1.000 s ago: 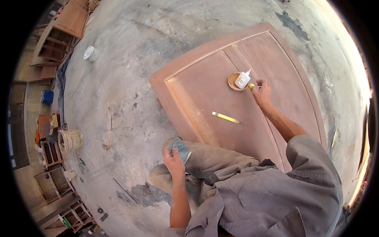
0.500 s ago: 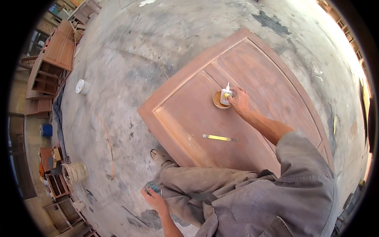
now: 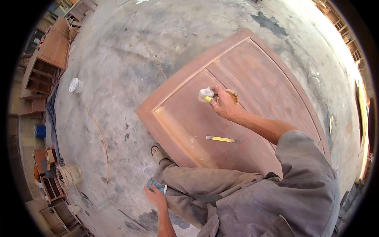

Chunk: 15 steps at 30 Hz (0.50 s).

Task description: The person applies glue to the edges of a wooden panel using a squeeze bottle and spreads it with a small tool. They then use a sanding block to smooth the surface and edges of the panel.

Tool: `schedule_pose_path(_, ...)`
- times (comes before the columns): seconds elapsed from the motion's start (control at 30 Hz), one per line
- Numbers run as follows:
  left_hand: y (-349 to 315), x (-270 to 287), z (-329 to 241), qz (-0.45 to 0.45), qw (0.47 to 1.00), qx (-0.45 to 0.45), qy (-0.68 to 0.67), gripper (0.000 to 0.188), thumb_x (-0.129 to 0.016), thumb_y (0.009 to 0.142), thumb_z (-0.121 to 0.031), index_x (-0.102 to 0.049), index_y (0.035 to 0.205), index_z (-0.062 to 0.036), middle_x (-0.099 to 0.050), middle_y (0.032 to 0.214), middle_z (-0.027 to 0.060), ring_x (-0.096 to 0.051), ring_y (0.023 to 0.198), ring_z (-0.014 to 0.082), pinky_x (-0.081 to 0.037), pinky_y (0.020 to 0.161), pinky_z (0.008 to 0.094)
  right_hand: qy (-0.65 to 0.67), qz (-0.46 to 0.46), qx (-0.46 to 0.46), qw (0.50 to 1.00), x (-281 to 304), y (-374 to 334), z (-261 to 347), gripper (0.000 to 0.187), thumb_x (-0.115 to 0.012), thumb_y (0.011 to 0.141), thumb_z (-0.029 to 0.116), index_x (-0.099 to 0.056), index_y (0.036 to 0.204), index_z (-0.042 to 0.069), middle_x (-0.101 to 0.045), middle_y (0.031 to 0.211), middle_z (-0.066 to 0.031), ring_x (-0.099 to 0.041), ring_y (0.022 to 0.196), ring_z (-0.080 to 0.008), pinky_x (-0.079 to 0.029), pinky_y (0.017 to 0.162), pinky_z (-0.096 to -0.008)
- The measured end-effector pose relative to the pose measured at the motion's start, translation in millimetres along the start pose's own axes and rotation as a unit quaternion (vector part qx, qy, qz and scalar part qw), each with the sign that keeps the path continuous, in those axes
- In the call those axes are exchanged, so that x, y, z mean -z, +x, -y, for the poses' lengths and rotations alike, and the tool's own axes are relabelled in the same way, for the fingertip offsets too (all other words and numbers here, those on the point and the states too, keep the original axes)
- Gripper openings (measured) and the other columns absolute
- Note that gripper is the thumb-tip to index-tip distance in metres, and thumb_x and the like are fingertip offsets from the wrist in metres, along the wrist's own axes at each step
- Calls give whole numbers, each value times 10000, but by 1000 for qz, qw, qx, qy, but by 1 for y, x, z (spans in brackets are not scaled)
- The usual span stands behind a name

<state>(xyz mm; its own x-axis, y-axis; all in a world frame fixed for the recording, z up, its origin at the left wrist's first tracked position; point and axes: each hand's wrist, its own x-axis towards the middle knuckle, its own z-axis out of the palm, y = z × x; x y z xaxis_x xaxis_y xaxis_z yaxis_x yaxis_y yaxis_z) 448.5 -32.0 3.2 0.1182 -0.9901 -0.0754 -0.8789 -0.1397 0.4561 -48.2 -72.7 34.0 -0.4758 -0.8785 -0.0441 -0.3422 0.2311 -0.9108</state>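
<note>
My right hand [image 3: 225, 104] is closed round a small white squeeze bottle [image 3: 204, 94], holding it tipped over the brown wooden door panel [image 3: 177, 126]. A yellow cap or patch shows beside my fingertips. Partly hidden behind that hand is a round, shallow brown bowl [image 3: 235, 97] on the panel. A slim yellow knife-like tool [image 3: 222, 139] lies on the wood nearer to me. Low on the left, beside my knee, my left hand [image 3: 156, 198] grips a blue-green thing with a pale edge [image 3: 154, 183]; its kind is not clear.
The panel lies on a stained concrete floor [image 3: 102, 71], close to my sandalled foot [image 3: 158, 152]. A white bucket [image 3: 76, 85] and a larger dirty bucket [image 3: 69, 175] stand to the left. Wooden cabinets [image 3: 55, 47] line the far left. A thin orange hose or cord [image 3: 103, 142] curves over the floor.
My right hand has lifted the bottle from the bowl, moved it left and tipped it over. My left hand stays by my knee, its blue-green thing slightly turned.
</note>
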Motion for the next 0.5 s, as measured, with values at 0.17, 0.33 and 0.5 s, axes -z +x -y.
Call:
schedule_pose_path(0.17,-3,3,-17,6,999,37,8,469,-498,1031,-283,-545,1295,102,-626,1172,382,-596,1097,537,-461,919,537,-46,2,78,996,-54,20,-31,397,-644,927,48,-493,1294,34,-670,1165,-210,-681,1081,-354,-531,887,-452)
schedule_pose_path(0.33,-9,10,-3,-13,999,31,2,438,-524,1012,-279,-569,1266,75,-657,1096,357,-620,1017,534,-473,873,554,-88,72,55,992,-94,30,-31,386,-624,930,59,-503,1296,57,-655,1141,-240,-653,992,-433,-510,848,-498)
schedule_pose_path(0.5,4,4,-13,1,997,50,58,326,-557,999,-277,-614,1180,-12,-688,948,306,-642,904,518,-474,802,601,-67,209,101,970,-105,78,-34,384,-610,946,136,-491,1291,19,-652,1120,-272,-598,1109,-481,-464,946,-532)
